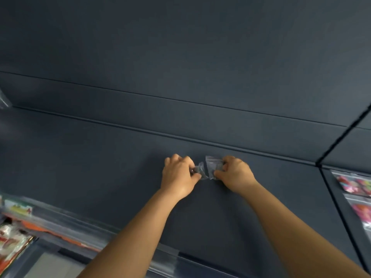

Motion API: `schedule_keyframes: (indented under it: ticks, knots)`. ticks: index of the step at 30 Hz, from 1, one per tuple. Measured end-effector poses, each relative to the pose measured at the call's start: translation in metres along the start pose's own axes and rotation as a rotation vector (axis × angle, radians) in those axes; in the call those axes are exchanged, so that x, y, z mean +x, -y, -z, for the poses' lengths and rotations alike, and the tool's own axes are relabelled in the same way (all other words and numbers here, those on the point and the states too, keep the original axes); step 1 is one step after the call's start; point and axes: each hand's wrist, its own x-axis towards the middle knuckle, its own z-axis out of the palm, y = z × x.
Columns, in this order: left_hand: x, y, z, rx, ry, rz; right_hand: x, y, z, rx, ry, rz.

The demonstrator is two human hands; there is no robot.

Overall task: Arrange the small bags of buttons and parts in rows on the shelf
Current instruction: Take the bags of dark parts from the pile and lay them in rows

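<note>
Pinching small clear plastic zip bags (210, 167) between them, the left hand (178, 175) and right hand (234, 173) keep each grip clamped, pressing the bags flat on the dark blue shelf (100, 167), likely to start a row.

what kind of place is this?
Probably a shop or stockroom display: a dark shelf, packets of colourful bits on the next shelf, and both hands holding small clear bags.

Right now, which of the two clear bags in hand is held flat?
The clear bag in the right hand: its top edge shows spread out. The left hand holds a bunched-up bag.
</note>
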Motion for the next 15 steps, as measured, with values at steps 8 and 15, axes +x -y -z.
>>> schedule_keyframes:
  ticks: [8, 15]
  knots:
    - [-0.002, -0.02, 0.006, -0.549, 0.077, 0.039, -0.019, -0.006, 0.009, 0.478, -0.117, -0.04]
    - [-0.005, -0.084, 0.01, -0.793, 0.236, -0.137, -0.055, -0.043, 0.052, 1.008, -0.212, -0.055]
